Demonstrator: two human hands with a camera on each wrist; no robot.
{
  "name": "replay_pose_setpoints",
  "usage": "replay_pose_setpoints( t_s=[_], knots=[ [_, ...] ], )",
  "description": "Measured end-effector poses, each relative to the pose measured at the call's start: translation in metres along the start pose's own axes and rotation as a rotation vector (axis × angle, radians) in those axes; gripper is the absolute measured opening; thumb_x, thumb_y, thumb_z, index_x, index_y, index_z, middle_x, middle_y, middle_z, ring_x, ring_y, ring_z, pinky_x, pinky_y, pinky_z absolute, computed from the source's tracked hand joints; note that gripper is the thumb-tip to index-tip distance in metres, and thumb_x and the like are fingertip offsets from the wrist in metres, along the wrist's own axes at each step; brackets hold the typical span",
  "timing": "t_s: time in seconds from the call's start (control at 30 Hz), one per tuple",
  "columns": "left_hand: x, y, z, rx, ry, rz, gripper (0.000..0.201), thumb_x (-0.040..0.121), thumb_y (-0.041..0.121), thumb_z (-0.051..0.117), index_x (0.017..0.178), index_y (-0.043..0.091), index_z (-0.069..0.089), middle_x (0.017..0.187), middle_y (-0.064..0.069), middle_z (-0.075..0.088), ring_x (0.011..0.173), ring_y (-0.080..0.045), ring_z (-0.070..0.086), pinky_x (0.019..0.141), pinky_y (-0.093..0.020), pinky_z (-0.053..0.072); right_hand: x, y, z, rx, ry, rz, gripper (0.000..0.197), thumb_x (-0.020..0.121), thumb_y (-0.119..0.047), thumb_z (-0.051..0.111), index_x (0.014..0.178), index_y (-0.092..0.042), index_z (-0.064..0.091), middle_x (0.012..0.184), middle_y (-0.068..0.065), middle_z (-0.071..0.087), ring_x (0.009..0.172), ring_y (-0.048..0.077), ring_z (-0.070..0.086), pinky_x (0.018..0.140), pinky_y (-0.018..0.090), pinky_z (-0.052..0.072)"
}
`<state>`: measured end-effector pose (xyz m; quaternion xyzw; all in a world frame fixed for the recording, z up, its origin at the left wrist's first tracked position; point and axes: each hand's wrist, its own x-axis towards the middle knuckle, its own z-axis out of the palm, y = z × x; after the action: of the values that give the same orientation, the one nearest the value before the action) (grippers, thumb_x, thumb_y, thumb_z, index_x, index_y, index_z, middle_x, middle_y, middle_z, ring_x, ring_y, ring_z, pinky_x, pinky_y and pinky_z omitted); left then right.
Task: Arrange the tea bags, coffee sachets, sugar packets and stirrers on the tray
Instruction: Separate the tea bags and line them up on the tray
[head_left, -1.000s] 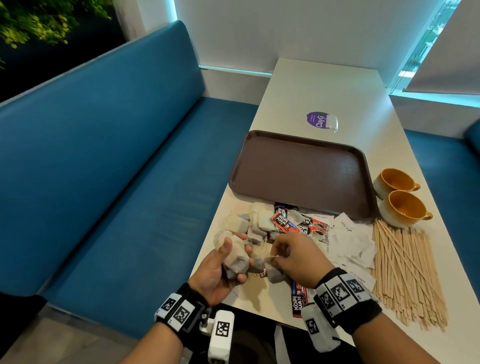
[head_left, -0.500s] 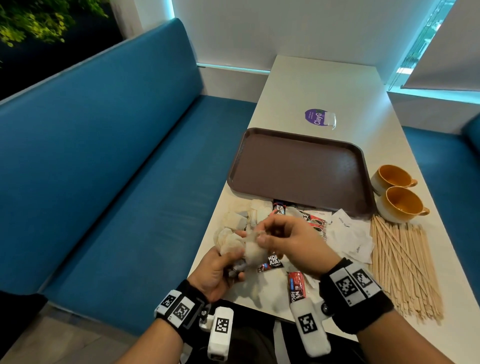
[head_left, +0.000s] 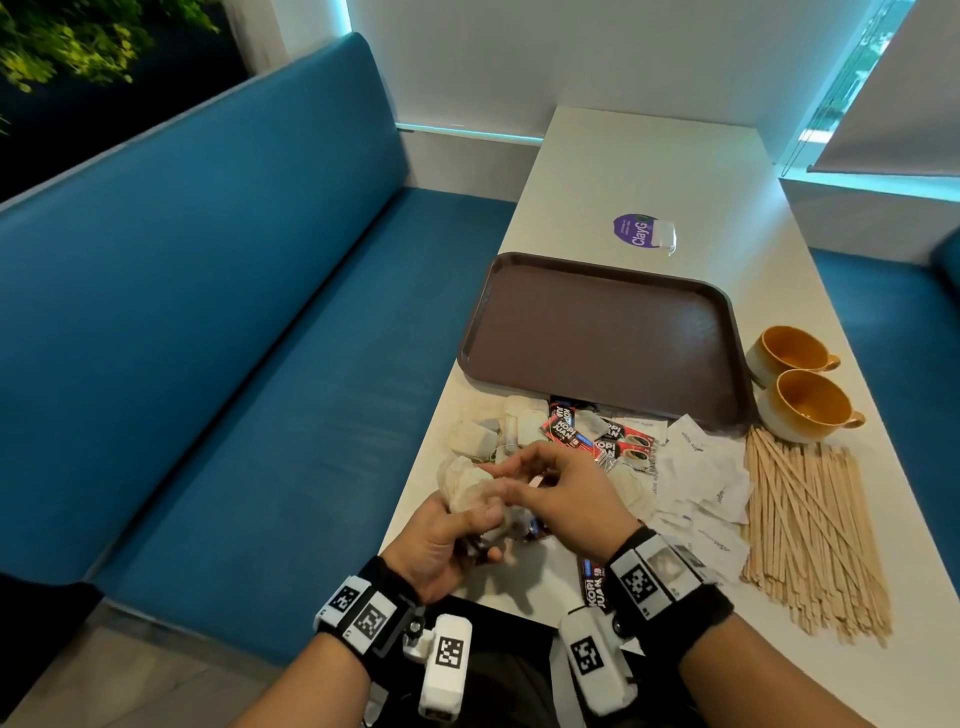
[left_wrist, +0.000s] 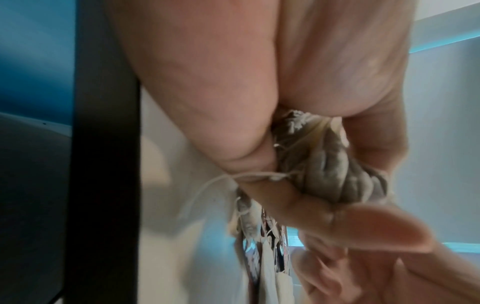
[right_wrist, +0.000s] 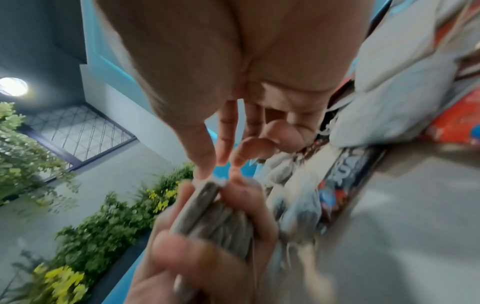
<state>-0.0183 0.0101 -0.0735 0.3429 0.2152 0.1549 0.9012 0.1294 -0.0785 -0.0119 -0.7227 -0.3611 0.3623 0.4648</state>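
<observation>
Right hand (right_wrist: 233, 86) fingertips touch tea bags (right_wrist: 215, 222) bunched in left hand (right_wrist: 197, 267).

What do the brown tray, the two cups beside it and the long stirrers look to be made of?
Brown rectangular tray: probably moulded plastic, with a matte, slightly textured face and a rounded raised rim.
Two mustard-yellow cups: likely glazed ceramic, with a glossy orange-yellow inside, a paler outside and thick walls.
Pale flat stirrers: apparently unfinished wood, light tan, thin and straight, lying in a loose fan on the white table.
</observation>
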Motion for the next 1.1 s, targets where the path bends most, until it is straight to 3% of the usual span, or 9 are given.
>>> replay_pose_setpoints(
  t_s=[0.1, 0.2, 0.3, 0.43, 0.53, 0.63, 0.83, 0.97, 1.1],
  knots=[
    [0.001, 0.001, -0.004, -0.095, -0.006, 0.021, 0.06, 0.064, 0.007, 0.09, 0.118, 0.012, 0.064, 0.101, -0.013, 0.062, 0.085, -0.03, 0.066, 0.048, -0.027, 0.049, 0.004, 0.003, -0.028, -0.089, 0.159, 0.008, 0.004, 0.087, -0.024, 0.079, 0.085, -0.023, 0.075, 0.082, -0.003, 0.072, 0.074, 0.006, 0.064, 0.073, 0.025, 0.054],
    [0.001, 0.001, -0.006, -0.116, -0.034, 0.046, 0.056, 0.071, -0.002, 0.076, 0.121, 0.015, 0.058, 0.105, -0.011, 0.059, 0.094, -0.03, 0.064, 0.051, -0.03, 0.05, 0.003, 0.01, -0.059, -0.269, 0.232, 0.043, 0.009, 0.087, -0.019, 0.079, 0.084, -0.025, 0.073, 0.078, -0.006, 0.068, 0.06, -0.004, 0.058, 0.059, 0.011, 0.045],
    [0.001, 0.001, -0.006, -0.145, -0.047, 0.043, 0.057, 0.07, -0.007, 0.072, 0.119, 0.019, 0.059, 0.105, -0.009, 0.059, 0.093, -0.027, 0.064, 0.052, -0.03, 0.05, -0.002, 0.014, -0.07, -0.447, 0.099, 0.16, 0.014, 0.085, -0.021, 0.082, 0.092, -0.026, 0.07, 0.081, -0.004, 0.07, 0.059, 0.0, 0.062, 0.052, 0.012, 0.047],
    [0.002, 0.002, -0.009, -0.167, -0.08, 0.037, 0.058, 0.074, -0.01, 0.069, 0.121, 0.021, 0.056, 0.107, -0.008, 0.055, 0.091, -0.024, 0.058, 0.053, -0.028, 0.049, -0.009, 0.018, -0.057, -0.666, -0.052, 0.179, 0.043, 0.08, -0.029, 0.083, 0.118, -0.03, 0.063, 0.093, -0.017, 0.053, 0.08, 0.001, 0.054, 0.066, 0.017, 0.044],
    [0.002, 0.001, -0.007, -0.168, -0.073, 0.038, 0.059, 0.075, -0.01, 0.07, 0.123, 0.02, 0.053, 0.104, -0.008, 0.053, 0.089, -0.023, 0.057, 0.051, -0.027, 0.048, -0.008, 0.019, -0.049, -0.799, -0.067, 0.163, 0.054, 0.08, -0.035, 0.082, 0.129, -0.036, 0.059, 0.106, -0.012, 0.045, 0.092, 0.008, 0.052, 0.076, 0.023, 0.045],
    [0.001, 0.001, -0.007, -0.17, -0.055, 0.043, 0.059, 0.075, -0.008, 0.07, 0.124, 0.02, 0.053, 0.103, -0.007, 0.054, 0.088, -0.022, 0.057, 0.05, -0.025, 0.047, -0.007, 0.019, -0.046, -0.786, -0.07, 0.179, 0.044, 0.078, -0.031, 0.083, 0.117, -0.036, 0.063, 0.109, -0.011, 0.045, 0.097, 0.011, 0.053, 0.078, 0.024, 0.047],
    [0.003, 0.001, -0.007, -0.17, -0.052, 0.042, 0.064, 0.071, -0.003, 0.081, 0.124, 0.019, 0.053, 0.102, -0.007, 0.056, 0.087, -0.021, 0.057, 0.05, -0.025, 0.047, -0.005, 0.019, -0.046, -0.701, -0.037, 0.146, 0.023, 0.077, -0.012, 0.078, 0.085, -0.028, 0.064, 0.098, -0.011, 0.05, 0.084, 0.004, 0.051, 0.06, 0.013, 0.035],
    [0.005, 0.0, -0.009, -0.166, -0.05, 0.029, 0.061, 0.072, -0.002, 0.082, 0.123, 0.02, 0.055, 0.103, -0.008, 0.055, 0.088, -0.021, 0.056, 0.05, -0.026, 0.049, -0.009, 0.018, -0.05, -0.548, -0.058, 0.111, 0.015, 0.083, -0.006, 0.073, 0.083, -0.019, 0.065, 0.081, -0.009, 0.065, 0.069, 0.001, 0.061, 0.054, 0.008, 0.041],
    [0.007, -0.001, -0.01, -0.163, -0.05, 0.032, 0.056, 0.077, -0.003, 0.076, 0.123, 0.02, 0.055, 0.103, -0.009, 0.054, 0.089, -0.022, 0.054, 0.052, -0.027, 0.049, -0.011, 0.02, -0.057, -0.47, -0.014, 0.051, 0.013, 0.083, -0.016, 0.078, 0.08, -0.024, 0.067, 0.08, -0.007, 0.07, 0.074, 0.002, 0.063, 0.064, 0.012, 0.044]
  ],
)
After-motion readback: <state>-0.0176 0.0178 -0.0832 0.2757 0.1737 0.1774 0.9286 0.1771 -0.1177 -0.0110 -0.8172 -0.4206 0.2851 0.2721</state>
